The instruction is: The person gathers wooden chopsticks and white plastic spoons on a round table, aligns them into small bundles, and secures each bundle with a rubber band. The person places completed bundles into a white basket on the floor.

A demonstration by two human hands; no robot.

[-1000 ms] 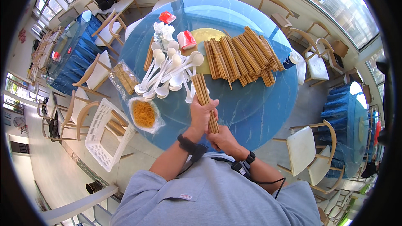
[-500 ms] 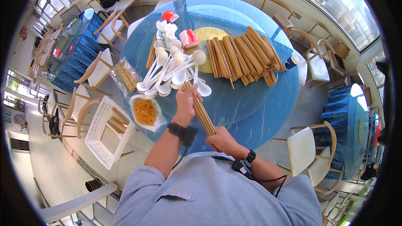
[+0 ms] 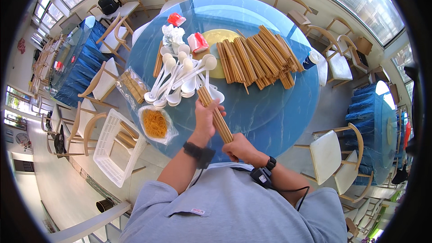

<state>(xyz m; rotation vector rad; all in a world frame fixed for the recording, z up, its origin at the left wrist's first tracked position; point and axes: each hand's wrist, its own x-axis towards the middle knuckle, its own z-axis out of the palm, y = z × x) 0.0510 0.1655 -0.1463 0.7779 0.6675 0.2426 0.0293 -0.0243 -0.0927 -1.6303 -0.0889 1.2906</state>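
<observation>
A bundle of wooden chopsticks (image 3: pixel 212 108) points away from me over the round blue glass table (image 3: pixel 274 94). My right hand (image 3: pixel 237 147) grips its near end. My left hand (image 3: pixel 205 119) wraps around the bundle's middle. Just beyond the bundle's far end lies a heap of white plastic spoons (image 3: pixel 180 78). A big pile of wooden chopsticks (image 3: pixel 258 58) lies further back, partly over a yellow disc (image 3: pixel 213 40).
A clear bag of orange rubber bands (image 3: pixel 155 123) lies at the table's left edge, beside a bag of chopsticks (image 3: pixel 131 85). A white plastic basket (image 3: pixel 112 146) rests on a chair at my left. A blue paper cup (image 3: pixel 309 60) stands right. Wooden chairs ring the table.
My left hand went from the bundle's middle toward the spoons, then came back to grip the bundle. The bundle tilted slightly; the right hand stayed on its near end.
</observation>
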